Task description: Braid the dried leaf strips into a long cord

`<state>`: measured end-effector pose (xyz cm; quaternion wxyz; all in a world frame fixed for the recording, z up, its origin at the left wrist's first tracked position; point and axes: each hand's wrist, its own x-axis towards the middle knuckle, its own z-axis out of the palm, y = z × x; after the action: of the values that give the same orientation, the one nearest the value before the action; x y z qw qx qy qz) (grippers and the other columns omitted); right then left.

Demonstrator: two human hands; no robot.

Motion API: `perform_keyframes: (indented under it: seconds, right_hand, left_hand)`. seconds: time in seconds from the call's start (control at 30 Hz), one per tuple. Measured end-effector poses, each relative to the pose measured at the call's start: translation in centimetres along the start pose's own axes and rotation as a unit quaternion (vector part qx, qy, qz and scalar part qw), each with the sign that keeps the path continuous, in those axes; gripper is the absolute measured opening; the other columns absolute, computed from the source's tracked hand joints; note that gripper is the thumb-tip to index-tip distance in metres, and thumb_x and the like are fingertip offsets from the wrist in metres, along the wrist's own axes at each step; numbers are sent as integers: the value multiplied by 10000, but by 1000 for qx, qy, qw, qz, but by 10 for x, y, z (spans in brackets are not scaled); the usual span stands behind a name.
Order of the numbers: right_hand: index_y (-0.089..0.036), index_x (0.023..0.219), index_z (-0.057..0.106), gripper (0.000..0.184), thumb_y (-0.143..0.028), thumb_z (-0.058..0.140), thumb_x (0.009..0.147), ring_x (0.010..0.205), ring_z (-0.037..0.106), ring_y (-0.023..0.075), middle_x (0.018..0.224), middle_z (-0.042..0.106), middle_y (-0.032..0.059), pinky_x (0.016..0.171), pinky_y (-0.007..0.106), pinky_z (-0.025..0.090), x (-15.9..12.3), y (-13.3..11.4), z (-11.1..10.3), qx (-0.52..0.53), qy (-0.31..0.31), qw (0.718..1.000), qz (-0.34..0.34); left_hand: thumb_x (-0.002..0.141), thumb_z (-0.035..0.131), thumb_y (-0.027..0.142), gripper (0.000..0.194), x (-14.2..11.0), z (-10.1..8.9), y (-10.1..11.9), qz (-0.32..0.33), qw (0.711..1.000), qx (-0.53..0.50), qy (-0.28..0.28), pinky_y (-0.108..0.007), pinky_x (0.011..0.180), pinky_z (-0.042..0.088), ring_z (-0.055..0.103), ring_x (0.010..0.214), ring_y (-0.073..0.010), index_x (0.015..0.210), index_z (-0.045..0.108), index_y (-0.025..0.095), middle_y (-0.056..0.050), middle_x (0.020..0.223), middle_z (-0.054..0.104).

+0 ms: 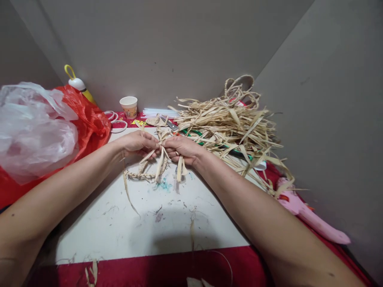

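Note:
Both of my hands meet over the white board, pinching a braid of dried straw strips (160,167). My left hand (139,142) is closed on it from the left, fingertips at the crossing of the strips. From the right, my right hand (182,148) is closed on the same crossing, thumb and forefinger pressed together. Loose strip ends fan out below and above the fingers. A finished length of plait (140,175) curls on the board under my left hand. What lies between the fingertips is partly hidden.
A big heap of dry straw strips (227,119) lies at right, beside a pink object (314,217). White and red plastic bags (86,115) fill the left. Behind stand a paper cup (129,107) and a yellow-white bottle (79,84). Scissors (170,124) lie beyond my hands. Grey walls enclose the table.

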<state>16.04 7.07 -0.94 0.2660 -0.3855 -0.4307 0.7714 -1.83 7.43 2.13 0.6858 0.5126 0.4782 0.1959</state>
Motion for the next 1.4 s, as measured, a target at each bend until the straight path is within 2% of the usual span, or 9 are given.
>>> perform_keyframes:
  seconds: [0.13,0.27,0.47,0.53,0.63,0.73,0.83,1.27,1.4]
  right_hand:
    - [-167,562,366,294,-142,594,747,326,169,2,423,256,-107,293,110,146,-1,1,1,-8,2,1000,-11]
    - [-157,589,412,245,-151,603,742,325,174,4,422,264,-109,295,115,146,-1,1,1,-22,4,1000,-15]
    - [-149,598,440,219,-159,608,740,323,191,5,414,272,-106,297,116,157,-1,0,-1,-33,9,999,-8]
    - [-150,604,442,222,-170,615,743,322,191,5,416,269,-108,298,117,158,-2,-1,-2,-38,5,999,-8]
    - [-144,607,453,215,-172,606,754,324,184,4,423,264,-109,299,118,158,-2,-1,-2,-43,-6,999,-12]
    - [-134,622,487,175,-167,585,763,322,176,8,416,265,-108,294,121,155,-2,-1,-3,-51,-8,999,-17]
    - [-114,682,544,106,-172,572,767,322,181,15,404,276,-108,291,125,162,-1,0,-3,-69,-6,997,-20]
    - [-136,637,530,171,-228,595,766,319,247,31,367,331,-91,316,154,189,-2,2,-1,-172,25,982,-69]
    - [-143,627,521,197,-256,610,761,328,252,33,384,342,-86,327,160,194,-3,2,-2,-179,28,981,-76]
  left_hand:
    - [665,696,98,159,-2,6,-3,38,996,52,58,-198,444,457,576,456,-105,790,608,138,12,532,611]
    - [716,640,90,23,-4,7,-3,34,995,78,45,-177,430,448,555,441,-84,725,629,107,-7,543,612]
    - [732,568,33,81,-3,4,1,-5,999,34,29,-205,512,507,607,502,-105,716,629,84,-61,624,660]
    - [725,562,31,90,-3,4,1,-2,999,24,23,-175,445,458,584,484,-93,696,627,85,-61,635,655]
    - [727,549,35,109,-4,5,3,1,1000,22,23,-125,324,264,418,365,-29,668,626,84,-18,543,583]
    - [756,559,96,122,-4,7,5,-1,999,37,39,-130,317,149,253,327,-7,651,621,89,50,429,414]
    - [780,589,212,207,-3,9,5,-8,998,45,46,-147,324,133,217,330,-10,606,599,101,72,427,328]
    - [830,550,310,251,2,11,4,4,980,192,50,-194,302,150,266,267,-58,649,609,147,60,342,335]
    - [777,606,381,323,8,8,4,-45,989,142,22,-182,307,123,211,295,-37,562,515,157,73,396,275]
